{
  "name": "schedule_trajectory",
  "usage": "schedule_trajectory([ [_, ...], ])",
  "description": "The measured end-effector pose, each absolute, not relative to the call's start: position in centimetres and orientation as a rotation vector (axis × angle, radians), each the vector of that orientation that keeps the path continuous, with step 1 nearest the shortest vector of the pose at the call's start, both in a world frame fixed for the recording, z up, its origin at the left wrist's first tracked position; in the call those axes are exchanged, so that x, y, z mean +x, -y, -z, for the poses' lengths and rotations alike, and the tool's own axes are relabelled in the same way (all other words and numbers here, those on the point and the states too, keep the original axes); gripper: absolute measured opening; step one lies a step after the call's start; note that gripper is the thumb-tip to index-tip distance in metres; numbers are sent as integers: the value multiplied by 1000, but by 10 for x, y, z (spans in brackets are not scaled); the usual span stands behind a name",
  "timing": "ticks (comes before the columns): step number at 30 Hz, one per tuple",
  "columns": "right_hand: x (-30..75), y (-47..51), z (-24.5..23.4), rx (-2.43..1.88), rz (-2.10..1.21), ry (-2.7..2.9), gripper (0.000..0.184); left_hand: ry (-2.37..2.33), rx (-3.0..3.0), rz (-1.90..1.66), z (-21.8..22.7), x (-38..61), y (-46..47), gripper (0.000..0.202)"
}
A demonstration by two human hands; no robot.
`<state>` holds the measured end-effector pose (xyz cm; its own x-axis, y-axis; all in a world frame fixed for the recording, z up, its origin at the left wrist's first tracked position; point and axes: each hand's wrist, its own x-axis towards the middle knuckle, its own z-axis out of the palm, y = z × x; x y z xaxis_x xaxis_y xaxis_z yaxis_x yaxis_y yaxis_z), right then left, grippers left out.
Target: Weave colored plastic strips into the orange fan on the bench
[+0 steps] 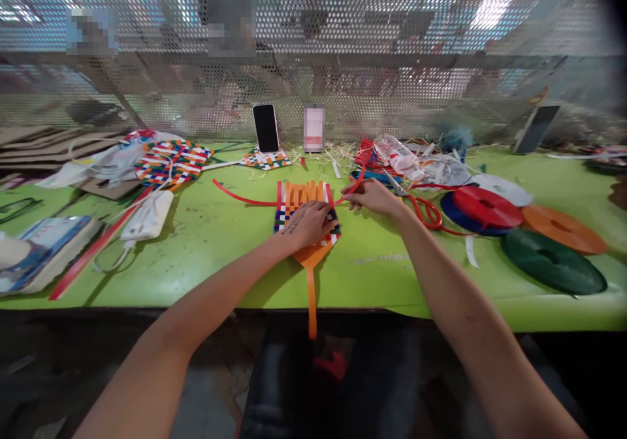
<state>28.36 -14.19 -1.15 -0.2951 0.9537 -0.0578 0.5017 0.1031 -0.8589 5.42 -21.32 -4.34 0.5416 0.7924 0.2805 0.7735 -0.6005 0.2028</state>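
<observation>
A woven hand fan (pixel 306 254) of multicoloured strips lies on the green table, its orange handle strip pointing down over the front edge. My left hand (pixel 309 222) rests flat on the weave, fingers stretched to the right, covering the middle of it. A red strip (pixel 245 199) runs crosswise through the upper part of the fan and sticks out on both sides. At the fan's right side, my right hand (pixel 369 197) pinches this strip between thumb and fingers. Loose orange strip ends (pixel 302 194) stand at the fan's top.
Rolls of red (pixel 490 207), orange (pixel 563 228) and green (pixel 553 260) strip lie at right, near scissors (pixel 424 211). A finished fan (pixel 174 163), a power strip (pixel 147 215) and a long red strip (pixel 100 249) are at left. Phones (pixel 265 129) stand before the perforated metal screen (pixel 353 66).
</observation>
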Motion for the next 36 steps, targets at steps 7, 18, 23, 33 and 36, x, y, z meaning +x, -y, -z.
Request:
schedule_trajectory([
  [7, 262, 152, 23, -1519, -996, 1777, 27, -1377, 2709, -488, 39, 55, 214, 39],
  [18, 255, 166, 7, -1574, -851, 1766, 22, -1345, 2779, -416, 42, 49, 207, 48],
  [23, 259, 156, 20, -1446, -1068, 1709, 18, -1351, 2783, -377, 39, 50, 208, 49],
  [33, 265, 149, 21, -1416, -1217, 1711, 18, -1408, 2720, -437, 46, 50, 207, 47],
  [36, 268, 149, 19, -1394, -1244, 1722, 23, -1420, 2709, -434, 46, 51, 207, 45],
])
